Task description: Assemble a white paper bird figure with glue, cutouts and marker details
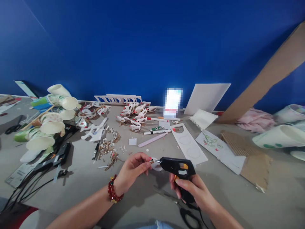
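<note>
My right hand (190, 187) is wrapped round the grip of a black hot glue gun (177, 163), its nozzle pointing left. Just off the nozzle tip, my left hand (137, 167) pinches a small brown cardboard piece (152, 162) between thumb and fingers. Behind that piece shows a white paper cutout (157, 166); whether I hold it or it lies on the table cannot be told. Black-handled scissors (189, 218) lie under the glue gun, partly hidden by my right hand. A cord runs down from the gun.
White bird-shaped cutouts (135, 113) are heaped near the blue wall (119, 47). Markers (157, 131), cardboard scraps (109, 148) and a white sheet with circles (189, 144) lie ahead. Paper cups (43, 141) stand left; corrugated cardboard (256, 168) and a cup (281, 136) are right.
</note>
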Demonstrator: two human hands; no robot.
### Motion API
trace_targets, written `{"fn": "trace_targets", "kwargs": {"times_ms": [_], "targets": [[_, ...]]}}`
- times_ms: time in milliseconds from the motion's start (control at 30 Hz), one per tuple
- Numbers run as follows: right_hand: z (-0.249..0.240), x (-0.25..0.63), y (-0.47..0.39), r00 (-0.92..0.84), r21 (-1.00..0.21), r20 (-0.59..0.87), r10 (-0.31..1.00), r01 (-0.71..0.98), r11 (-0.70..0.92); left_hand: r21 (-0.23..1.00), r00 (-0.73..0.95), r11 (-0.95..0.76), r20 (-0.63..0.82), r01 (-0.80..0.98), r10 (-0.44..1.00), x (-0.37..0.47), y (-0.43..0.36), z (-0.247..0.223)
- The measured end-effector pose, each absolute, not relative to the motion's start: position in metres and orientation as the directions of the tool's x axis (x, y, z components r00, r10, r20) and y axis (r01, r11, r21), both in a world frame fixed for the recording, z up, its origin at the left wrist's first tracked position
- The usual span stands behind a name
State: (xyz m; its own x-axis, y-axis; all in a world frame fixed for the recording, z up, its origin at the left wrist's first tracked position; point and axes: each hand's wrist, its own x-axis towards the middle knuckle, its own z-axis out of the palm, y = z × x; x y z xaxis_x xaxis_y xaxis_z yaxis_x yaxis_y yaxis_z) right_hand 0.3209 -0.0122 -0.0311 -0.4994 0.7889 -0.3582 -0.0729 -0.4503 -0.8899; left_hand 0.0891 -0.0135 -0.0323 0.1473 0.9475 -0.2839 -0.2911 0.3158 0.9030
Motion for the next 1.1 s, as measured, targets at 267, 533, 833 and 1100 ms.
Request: {"fn": "trace_targets", "kwargs": {"times_ms": [267, 533, 833, 1100], "targets": [[-0.0314, 0.3192, -0.0144, -0.508, -0.906, -0.321, 0.799, -0.080, -0.415, 0.886, 0.168, 0.329, -0.288, -0.328, 0.943, 0.0906, -0.0134, -0.0305], [-0.0314, 0.3179, -0.0158, -0.498, -0.905, -0.338, 0.799, -0.061, -0.421, 0.884, 0.172, 0.338, -0.296, -0.323, 0.939, 0.0903, -0.0141, -0.0317], [-0.0362, 0.3170, -0.0165, -0.486, -0.910, -0.324, 0.812, -0.076, -0.408, 0.875, 0.174, 0.339, -0.295, -0.346, 0.940, 0.0901, -0.0139, -0.0341], [-0.0332, 0.3166, -0.0163, -0.496, -0.920, -0.307, 0.812, -0.066, -0.387, 0.863, 0.165, 0.356, -0.316, -0.360, 0.934, 0.0904, -0.0153, -0.0324]]}}
